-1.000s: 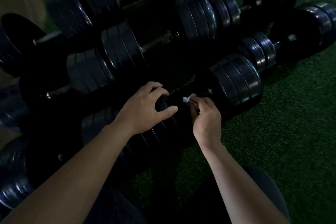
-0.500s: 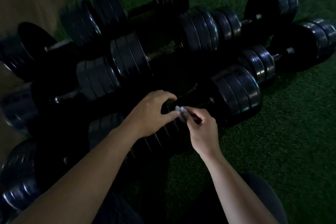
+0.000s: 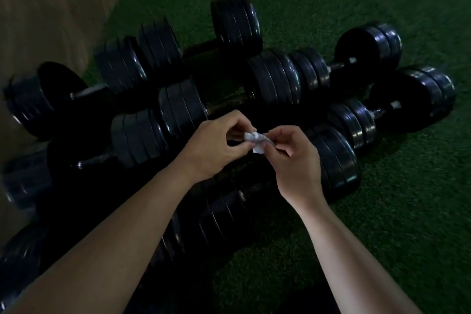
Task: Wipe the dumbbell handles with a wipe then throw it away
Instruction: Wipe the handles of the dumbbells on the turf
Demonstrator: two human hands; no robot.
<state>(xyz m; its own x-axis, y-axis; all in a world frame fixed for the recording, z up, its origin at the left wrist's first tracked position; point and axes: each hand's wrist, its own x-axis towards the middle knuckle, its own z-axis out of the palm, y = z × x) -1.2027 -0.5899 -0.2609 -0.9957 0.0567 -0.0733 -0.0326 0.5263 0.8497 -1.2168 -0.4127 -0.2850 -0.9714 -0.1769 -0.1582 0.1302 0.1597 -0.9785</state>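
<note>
left grip (image 3: 214, 146) and right grip (image 3: 297, 164) both pinch the crumpled white wipe (image 3: 254, 138) between their fingertips, held up above the black dumbbells (image 3: 336, 158) lying side by side on green turf (image 3: 407, 199).

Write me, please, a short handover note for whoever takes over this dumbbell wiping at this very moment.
Left hand: pinches one end of the crumpled white wipe.
Right hand: pinches its other end.
Wipe: held in the air above the black dumbbells, which lie close together on the green turf; it touches no handle.
Done: the frame cannot show which handles are already wiped.
Left: wipe the handles, then throw the wipe away; no bin is in view.
</note>
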